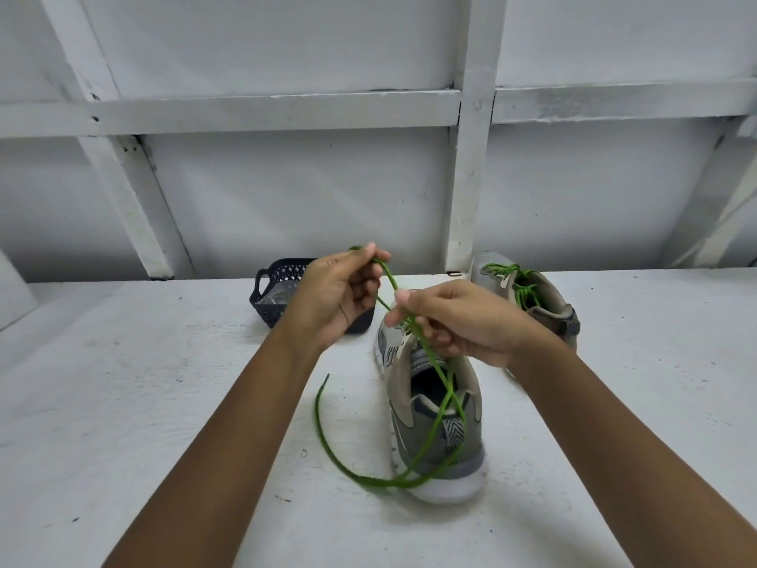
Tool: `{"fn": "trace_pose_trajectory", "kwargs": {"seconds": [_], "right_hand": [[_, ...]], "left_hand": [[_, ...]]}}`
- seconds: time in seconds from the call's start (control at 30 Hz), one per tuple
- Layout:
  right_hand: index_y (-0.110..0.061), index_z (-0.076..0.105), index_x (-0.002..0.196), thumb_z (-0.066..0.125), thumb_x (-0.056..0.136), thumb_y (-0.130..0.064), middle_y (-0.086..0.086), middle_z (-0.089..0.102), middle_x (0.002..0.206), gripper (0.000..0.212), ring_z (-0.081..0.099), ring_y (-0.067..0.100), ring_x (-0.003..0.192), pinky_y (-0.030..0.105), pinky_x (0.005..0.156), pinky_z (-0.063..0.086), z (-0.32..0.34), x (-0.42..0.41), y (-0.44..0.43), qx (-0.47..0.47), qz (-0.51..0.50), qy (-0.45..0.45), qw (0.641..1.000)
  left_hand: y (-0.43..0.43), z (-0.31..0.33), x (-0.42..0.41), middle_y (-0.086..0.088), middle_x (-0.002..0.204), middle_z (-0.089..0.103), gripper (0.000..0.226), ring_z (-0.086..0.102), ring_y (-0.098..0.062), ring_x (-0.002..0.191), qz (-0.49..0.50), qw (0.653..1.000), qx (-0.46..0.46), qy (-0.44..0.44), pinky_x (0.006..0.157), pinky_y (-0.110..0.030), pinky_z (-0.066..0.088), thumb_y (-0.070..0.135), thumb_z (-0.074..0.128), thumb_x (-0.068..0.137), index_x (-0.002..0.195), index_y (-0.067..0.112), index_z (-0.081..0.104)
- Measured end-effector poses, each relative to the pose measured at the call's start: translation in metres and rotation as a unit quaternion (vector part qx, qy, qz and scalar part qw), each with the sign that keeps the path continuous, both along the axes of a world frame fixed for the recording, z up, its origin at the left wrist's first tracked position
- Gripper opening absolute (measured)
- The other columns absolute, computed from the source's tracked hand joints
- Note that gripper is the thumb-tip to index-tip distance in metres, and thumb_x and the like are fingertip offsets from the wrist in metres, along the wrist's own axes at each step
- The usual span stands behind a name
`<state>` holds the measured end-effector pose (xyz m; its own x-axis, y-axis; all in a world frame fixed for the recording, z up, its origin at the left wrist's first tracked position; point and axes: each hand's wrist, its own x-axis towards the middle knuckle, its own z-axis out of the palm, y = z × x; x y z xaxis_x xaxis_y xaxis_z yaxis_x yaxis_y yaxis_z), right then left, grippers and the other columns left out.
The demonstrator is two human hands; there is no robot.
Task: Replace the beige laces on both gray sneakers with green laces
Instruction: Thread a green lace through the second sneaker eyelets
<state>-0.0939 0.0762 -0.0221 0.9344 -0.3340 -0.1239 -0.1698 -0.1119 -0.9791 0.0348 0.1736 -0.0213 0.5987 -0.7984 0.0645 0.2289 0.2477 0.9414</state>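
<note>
A gray sneaker (438, 440) stands on the white table in front of me, heel toward me. A green lace (327, 453) runs from it up to both hands and trails in a loop across the table at the left. My left hand (340, 297) pinches the lace high up, above the shoe's left side. My right hand (463, 321) grips the lace strands just over the shoe's tongue. The second gray sneaker (545, 301) sits behind at the right, laced in green.
A dark perforated basket (274, 293) stands at the back, partly behind my left hand, with something pale inside. A white panelled wall (368, 178) rises right behind the table (143, 403).
</note>
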Motion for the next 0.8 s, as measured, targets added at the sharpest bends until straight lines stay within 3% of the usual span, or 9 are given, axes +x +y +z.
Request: {"fn": "trace_pose_trajectory", "kwargs": {"seconds": [0.1,0.17,0.27,0.37,0.43,0.5,0.63,0.7,0.8], "right_hand": [[-0.007,0.067,0.081,0.055,0.094,-0.021,-0.002,0.047,0.051,0.023,0.038,0.006,0.043,0.014,0.04,0.03,0.0,-0.001,-0.001,-0.032,0.006,-0.009,0.999],[-0.005,0.064,0.081,0.053,0.095,-0.018,0.0,0.059,0.056,0.021,0.048,0.005,0.043,0.013,0.039,0.038,0.003,0.001,-0.004,0.022,-0.016,-0.04,0.999],[-0.004,0.061,0.082,0.05,0.095,-0.014,0.004,0.067,0.061,0.02,0.058,0.007,0.045,0.015,0.043,0.047,0.009,0.005,-0.013,0.125,-0.076,-0.11,0.983],[-0.004,0.061,0.08,0.05,0.096,-0.014,0.004,0.069,0.062,0.022,0.062,0.007,0.049,0.015,0.047,0.051,0.011,0.009,-0.022,0.172,-0.136,-0.165,0.962],[-0.004,0.062,0.083,0.051,0.096,-0.016,0.003,0.068,0.062,0.021,0.061,0.007,0.049,0.016,0.048,0.051,0.008,0.011,-0.025,0.182,-0.154,-0.174,0.956],[-0.004,0.063,0.089,0.053,0.095,-0.021,0.002,0.063,0.059,0.02,0.055,0.007,0.046,0.016,0.044,0.046,0.004,0.01,-0.025,0.158,-0.139,-0.136,0.968],[0.0,0.068,0.093,0.059,0.091,-0.024,-0.003,0.049,0.054,0.026,0.04,0.007,0.047,0.016,0.043,0.033,-0.002,0.003,-0.015,-0.028,-0.022,0.002,0.999],[0.004,0.068,0.09,0.063,0.088,-0.021,-0.005,0.049,0.053,0.025,0.039,0.006,0.046,0.015,0.042,0.032,-0.003,0.002,-0.01,-0.104,0.011,0.014,0.994],[-0.001,0.068,0.084,0.061,0.09,-0.015,-0.003,0.056,0.058,0.017,0.043,0.004,0.044,0.014,0.041,0.033,0.001,0.005,-0.007,-0.114,-0.02,-0.019,0.993]], "left_hand": [[-0.005,-0.003,0.004,0.009,0.051,0.053,0.024,0.044,-0.002,0.042,0.033,0.999,0.006,0.027,0.043,-0.015,0.034,0.026,0.046,0.097,0.086,0.012,0.062],[-0.006,-0.01,0.001,0.008,0.049,0.047,0.03,0.037,-0.004,0.039,0.025,0.998,0.052,-0.006,0.044,-0.017,0.026,0.039,0.046,0.095,0.088,0.014,0.062],[-0.001,-0.023,-0.009,0.006,0.049,0.041,0.043,0.031,-0.007,0.041,-0.074,0.987,0.12,-0.08,0.045,-0.019,0.022,0.054,0.044,0.085,0.078,0.019,0.067],[0.004,-0.031,-0.017,0.005,0.05,0.042,0.032,0.031,-0.007,0.043,-0.169,0.969,0.113,-0.141,0.044,-0.016,0.025,0.042,0.053,0.08,0.08,0.013,0.067],[0.006,-0.033,-0.016,0.005,0.051,0.045,0.024,0.033,-0.007,0.044,-0.175,0.968,0.1,-0.147,0.044,-0.014,0.027,0.029,0.055,0.081,0.081,0.007,0.065],[0.005,-0.03,-0.012,0.005,0.052,0.048,0.02,0.035,-0.006,0.044,-0.151,0.979,0.072,-0.115,0.044,-0.014,0.029,0.024,0.056,0.08,0.078,0.007,0.066],[0.003,-0.02,-0.001,0.006,0.053,0.049,0.018,0.037,-0.005,0.044,-0.086,0.995,0.011,-0.05,0.044,-0.015,0.029,0.023,0.053,0.083,0.081,0.007,0.061],[0.001,-0.016,0.001,0.007,0.053,0.048,0.019,0.037,-0.004,0.043,-0.052,0.998,-0.002,-0.027,0.042,-0.015,0.027,0.019,0.05,0.091,0.081,0.008,0.061],[0.0,-0.018,0.002,0.007,0.055,0.049,0.026,0.038,-0.005,0.044,-0.027,0.999,0.019,-0.041,0.045,-0.018,0.028,0.025,0.045,0.097,0.086,0.012,0.064]]}}
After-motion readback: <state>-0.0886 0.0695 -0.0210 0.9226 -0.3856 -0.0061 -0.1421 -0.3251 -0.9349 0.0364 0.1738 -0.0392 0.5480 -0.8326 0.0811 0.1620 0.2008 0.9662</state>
